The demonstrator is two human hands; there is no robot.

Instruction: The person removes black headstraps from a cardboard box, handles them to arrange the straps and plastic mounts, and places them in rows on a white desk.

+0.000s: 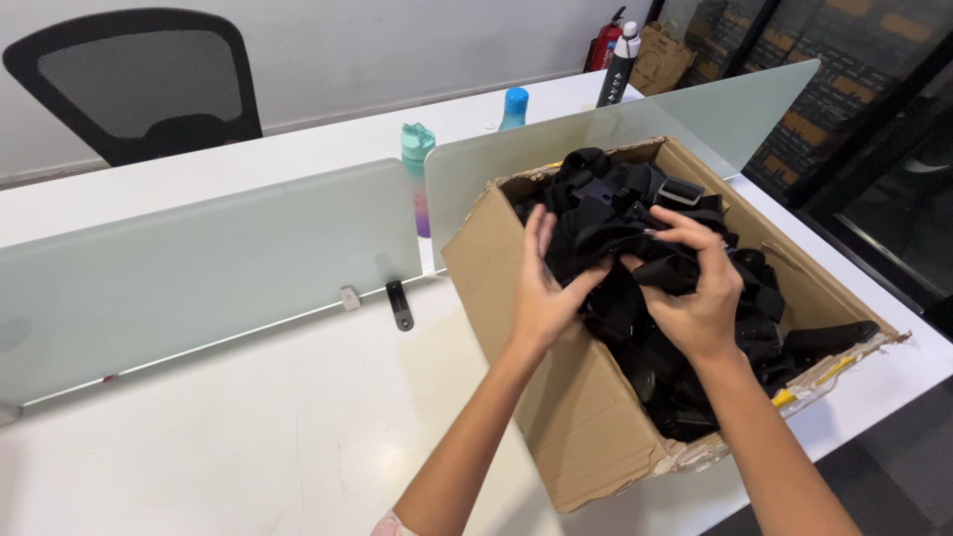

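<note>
Nearest the camera, both forearms reach up and forward over the white desk point(248, 437) into an open cardboard box point(576, 417) whose near corner is torn and crushed. The left hand point(544, 293) lies flat against the near-left side of a bundle of black straps point(606, 223), fingers extended upward, palm pressing inward; it supports but does not close round anything. The right hand point(695, 288) is curled over the bundle from the right and above, fingers clamped on a fold of black webbing. The bundle sits directly between the two hands, raised slightly above the remaining heap of black gear that fills the box; its bulk extends away from the person toward the far-left corner. The right hand has the firmer purchase. A grey buckle point(681, 192) shows just beyond the right fingertips. Further off stand frosted glass dividers point(199, 268), three bottles point(418, 159) and a black mesh chair point(139, 79).
</note>
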